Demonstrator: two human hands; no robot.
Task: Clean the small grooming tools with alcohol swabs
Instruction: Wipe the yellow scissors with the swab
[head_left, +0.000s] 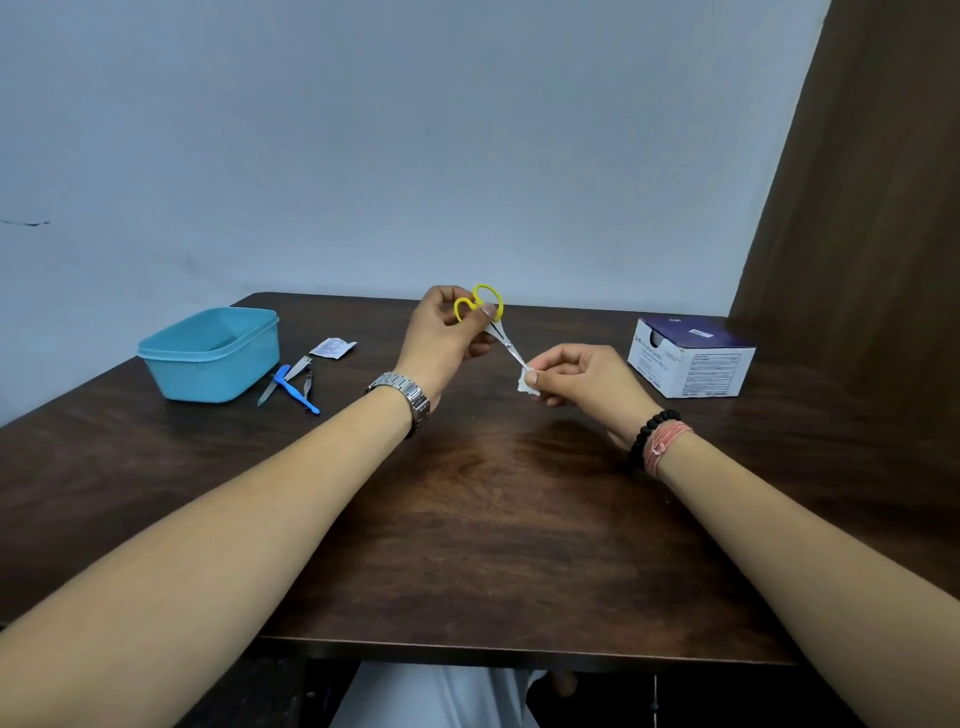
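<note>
Mid-air, swab on scissor tip.
Left hand (447, 332) grips yellow-handled scissors (493, 325) above the table (493, 519); right hand (576, 376) pinches white swab (525, 382) round the blade tip.

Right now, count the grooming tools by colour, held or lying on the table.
Yellow-handled: 1, scissors held by left hand, right hand wiping with swab
Blue: 1, blue tool
Plain metal: 2, file, small clipper
Total: 4

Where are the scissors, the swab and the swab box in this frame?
scissors (503, 340): head view, on the steel blades below the yellow handles.
swab (524, 385): head view, on the white pad.
swab box (691, 364): head view, on its white front face.
</note>
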